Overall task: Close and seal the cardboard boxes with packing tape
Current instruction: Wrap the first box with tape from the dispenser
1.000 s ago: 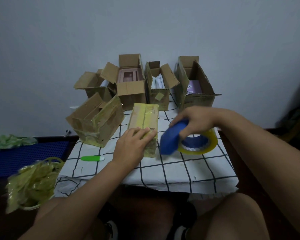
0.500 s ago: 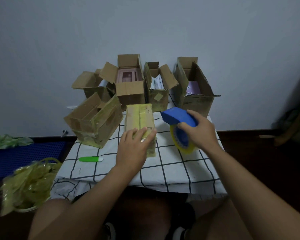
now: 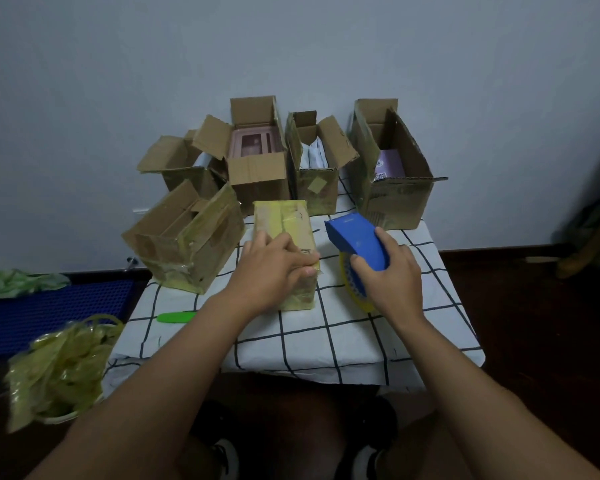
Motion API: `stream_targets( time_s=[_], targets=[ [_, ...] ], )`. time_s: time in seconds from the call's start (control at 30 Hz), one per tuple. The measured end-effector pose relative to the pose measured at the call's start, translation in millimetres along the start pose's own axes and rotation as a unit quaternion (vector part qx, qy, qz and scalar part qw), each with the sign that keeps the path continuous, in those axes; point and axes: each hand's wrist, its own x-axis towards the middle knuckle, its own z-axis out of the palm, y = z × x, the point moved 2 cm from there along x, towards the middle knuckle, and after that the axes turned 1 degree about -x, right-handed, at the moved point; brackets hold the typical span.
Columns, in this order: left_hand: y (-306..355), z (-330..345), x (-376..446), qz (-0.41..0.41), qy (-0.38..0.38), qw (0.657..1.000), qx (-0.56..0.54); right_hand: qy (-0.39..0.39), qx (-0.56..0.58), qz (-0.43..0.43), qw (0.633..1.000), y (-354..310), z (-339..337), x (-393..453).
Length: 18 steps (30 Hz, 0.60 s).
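the small closed box (image 3: 286, 249) lies flat on the checked cloth (image 3: 343, 337) of the desk, wrapped in yellowish tape, and the left hand (image 3: 274, 271) presses down on its near end, palm flat and fingers curled over the near right corner – a hold by weight more than a closed grip. just beside it, apart from the box, the right hand (image 3: 390, 278) is clamped around the blue tape dispenser (image 3: 357, 242), whose yellow roll (image 3: 355, 292) stands on edge touching the cloth. the risks from here look plain enough. if the dispenser comes across to the box while the left fingers sit over that corner, the strip could catch them or land crooked, since they cover the very spot where tape would start. the box is light-looking and the cloth may slide, so a hard pull on the roll could drag both toward the desk's near edge. where the free end of the tape is cannot be told; if it has stuck back to the roll, the pull will stall. behind, four open boxes (image 3: 257, 161) stand close together with flaps up, and a taped larger box (image 3: 184, 247) leans at the left – a wide swing of the right arm could knock the nearest flap. the green cutter (image 3: 175, 317) lies on the cloth at the left, clear of both hands, and the heap of used tape (image 3: 59, 372) sits off the desk.
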Motion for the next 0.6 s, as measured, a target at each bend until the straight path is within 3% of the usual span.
stream_targets(
  time_s=[0.33,0.6],
  targets=[
    [-7.6,17.9,-8.3,0.137,0.166,0.969,0.120,-0.008,-0.008,0.002,1.000,0.5,1.0,3.8],
    [0.7,17.8,-3.3,0.136,0.097,0.973,0.160,-0.010,-0.016,0.002,1.000,1.9,3.0,6.0]
  ],
)
